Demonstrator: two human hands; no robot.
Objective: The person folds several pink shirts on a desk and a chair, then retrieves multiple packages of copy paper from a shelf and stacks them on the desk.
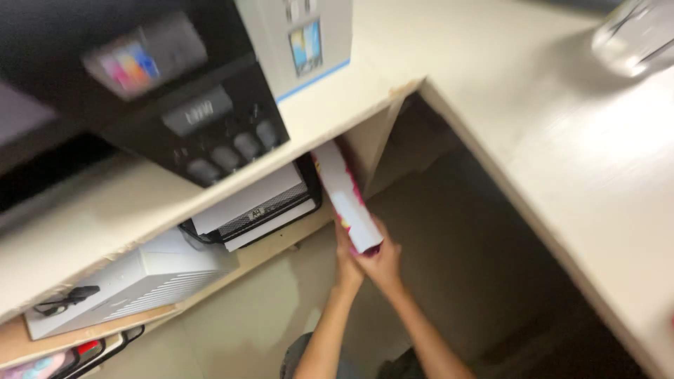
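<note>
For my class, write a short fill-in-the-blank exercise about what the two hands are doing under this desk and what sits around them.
1. Both the left hand and the right hand hold the white and ____ packet.
2. The packet's far end points into the shelf under the ____.
3. Beside the packet, a black tray holds a stack of white ____.
4. On the desk above stands a black ____.

Missing words: pink; desk; paper; printer

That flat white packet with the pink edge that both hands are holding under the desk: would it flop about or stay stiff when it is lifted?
The flat white packet with pink edging probably stays stiff: it juts out straight from the left hand and right hand gripping only its lower end. It looks thin, so likely fairly light. Its smooth face might be slippery.
</note>
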